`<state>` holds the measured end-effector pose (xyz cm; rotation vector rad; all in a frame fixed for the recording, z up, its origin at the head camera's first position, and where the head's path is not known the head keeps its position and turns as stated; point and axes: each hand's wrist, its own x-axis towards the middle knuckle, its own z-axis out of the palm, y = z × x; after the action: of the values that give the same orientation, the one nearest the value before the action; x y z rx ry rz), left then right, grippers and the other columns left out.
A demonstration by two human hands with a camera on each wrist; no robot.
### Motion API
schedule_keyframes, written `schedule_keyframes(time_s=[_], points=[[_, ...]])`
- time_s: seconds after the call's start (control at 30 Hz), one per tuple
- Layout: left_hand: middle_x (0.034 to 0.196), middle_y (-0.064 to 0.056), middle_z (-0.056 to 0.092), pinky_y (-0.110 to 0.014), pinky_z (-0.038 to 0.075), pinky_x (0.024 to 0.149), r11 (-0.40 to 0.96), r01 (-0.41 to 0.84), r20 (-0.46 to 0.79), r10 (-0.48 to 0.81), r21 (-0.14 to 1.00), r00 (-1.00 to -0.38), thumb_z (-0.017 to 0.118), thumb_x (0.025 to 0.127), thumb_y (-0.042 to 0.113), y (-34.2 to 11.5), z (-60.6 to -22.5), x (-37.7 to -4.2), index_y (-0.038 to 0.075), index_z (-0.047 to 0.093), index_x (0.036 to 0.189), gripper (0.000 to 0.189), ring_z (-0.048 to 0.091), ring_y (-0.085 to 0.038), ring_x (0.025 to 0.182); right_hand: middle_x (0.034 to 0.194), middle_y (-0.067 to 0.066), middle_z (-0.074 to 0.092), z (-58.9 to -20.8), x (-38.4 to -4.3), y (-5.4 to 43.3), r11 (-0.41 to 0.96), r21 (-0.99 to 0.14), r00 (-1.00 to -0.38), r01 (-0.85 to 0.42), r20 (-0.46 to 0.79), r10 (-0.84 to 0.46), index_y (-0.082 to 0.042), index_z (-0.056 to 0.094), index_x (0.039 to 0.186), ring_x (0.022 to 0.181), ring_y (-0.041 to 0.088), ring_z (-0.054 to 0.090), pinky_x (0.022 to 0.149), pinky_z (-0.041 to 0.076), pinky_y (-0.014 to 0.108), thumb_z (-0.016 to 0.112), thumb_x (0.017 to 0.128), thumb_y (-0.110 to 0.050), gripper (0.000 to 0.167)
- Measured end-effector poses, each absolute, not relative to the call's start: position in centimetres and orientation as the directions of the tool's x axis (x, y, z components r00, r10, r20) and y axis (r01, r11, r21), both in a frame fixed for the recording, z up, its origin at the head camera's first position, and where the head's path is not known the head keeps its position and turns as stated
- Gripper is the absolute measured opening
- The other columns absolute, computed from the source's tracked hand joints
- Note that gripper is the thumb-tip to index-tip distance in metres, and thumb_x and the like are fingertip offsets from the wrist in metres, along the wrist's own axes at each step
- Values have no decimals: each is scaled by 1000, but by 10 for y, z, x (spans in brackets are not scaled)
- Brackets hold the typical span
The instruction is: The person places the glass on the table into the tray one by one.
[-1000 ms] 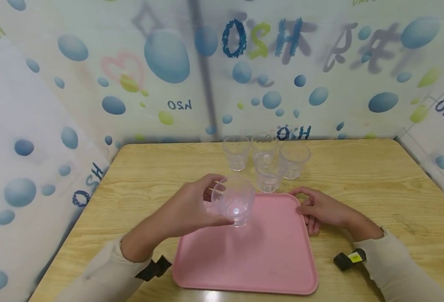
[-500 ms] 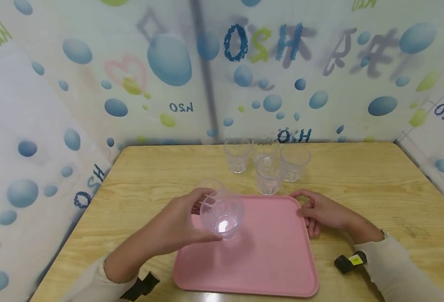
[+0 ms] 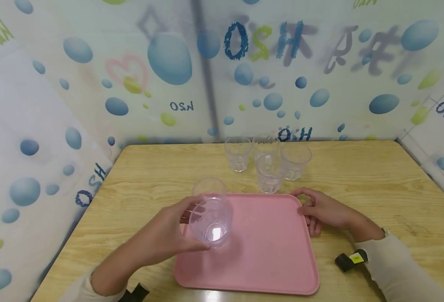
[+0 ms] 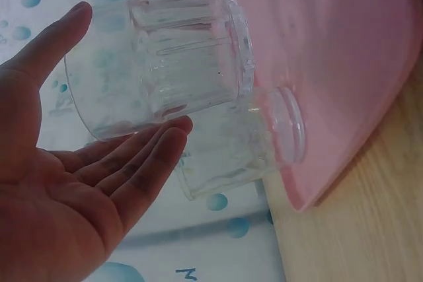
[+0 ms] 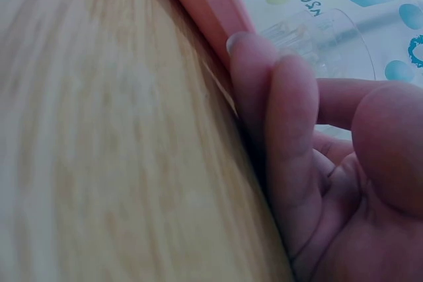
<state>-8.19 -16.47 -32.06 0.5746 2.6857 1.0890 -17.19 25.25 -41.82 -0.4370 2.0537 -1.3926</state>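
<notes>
My left hand (image 3: 165,233) grips a clear tumbler (image 3: 211,222) by its side, over the left part of the pink tray (image 3: 271,251). In the left wrist view the thumb and fingers lie on either side of this tumbler (image 4: 185,57); whether its base touches the tray is hard to tell. A second clear tumbler (image 3: 209,187) stands just behind it at the tray's far left corner, partly hidden. My right hand (image 3: 325,212) holds the tray's far right corner, thumb on the rim. The right wrist view shows its curled fingers (image 5: 291,117) against the tray edge (image 5: 208,4).
Several more clear tumblers (image 3: 269,176) stand close together on the wooden table (image 3: 161,167) behind the tray. A wall sheet (image 3: 222,96) printed with blue and green drops rises at the table's back edge.
My left hand has carried its tumbler left and nearer to me over the tray, and the tumbler at the far left corner has come into view. The right hand stays at the corner.
</notes>
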Motion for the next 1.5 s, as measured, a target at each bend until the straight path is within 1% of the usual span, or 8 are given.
schedule_keyframes(time_s=[0.13,0.27,0.43,0.63,0.87,1.1,1.5], points=[[122,-3,68,-34,57,92,657,283,-29,422,699,-906,91,67,45,-168,-327,-81,13,48,142,92,68,-18,109,70,10,61,-418,-171,253,387,-919,-757,69,-301,-580,-5,30,150,51,18,67,49,58,44,54,104,-17,54],[121,-4,68,-33,57,92,656,276,-38,422,702,-906,93,66,40,-170,-333,-79,12,50,140,90,68,-18,108,70,9,61,-418,-171,253,385,-920,-757,70,-300,-580,-4,30,150,51,18,67,50,58,43,54,104,-16,54],[123,-6,67,-33,57,90,649,255,-62,424,716,-904,93,66,40,-171,-338,-77,13,51,138,88,67,-20,110,69,9,61,-418,-171,253,379,-922,-756,81,-305,-579,-4,30,150,51,18,67,50,58,43,54,103,-16,54],[125,-6,67,-33,57,91,644,275,-45,434,714,-900,92,66,40,-173,-343,-77,14,50,139,88,67,-20,110,70,10,61,-417,-172,253,379,-920,-756,96,-315,-573,-5,29,151,51,19,67,50,58,44,54,104,-16,55],[129,-7,65,-36,56,94,635,274,-47,440,722,-897,92,68,36,-177,-348,-77,11,49,141,88,67,-21,112,70,10,62,-415,-172,251,384,-919,-757,94,-317,-572,-4,29,150,51,18,67,50,58,43,54,104,-15,54],[129,-7,65,-35,56,93,631,273,-58,452,726,-890,90,71,39,-177,-349,-78,11,48,143,88,67,-21,112,70,10,61,-416,-172,251,386,-917,-757,98,-320,-569,-5,29,150,51,18,67,50,58,43,54,103,-15,54],[127,-6,66,-34,56,92,628,284,-54,463,725,-885,90,72,39,-178,-349,-79,13,46,145,89,67,-20,110,70,10,61,-417,-172,252,376,-921,-755,100,-316,-575,-4,29,150,51,18,68,50,58,43,53,104,-15,53]])
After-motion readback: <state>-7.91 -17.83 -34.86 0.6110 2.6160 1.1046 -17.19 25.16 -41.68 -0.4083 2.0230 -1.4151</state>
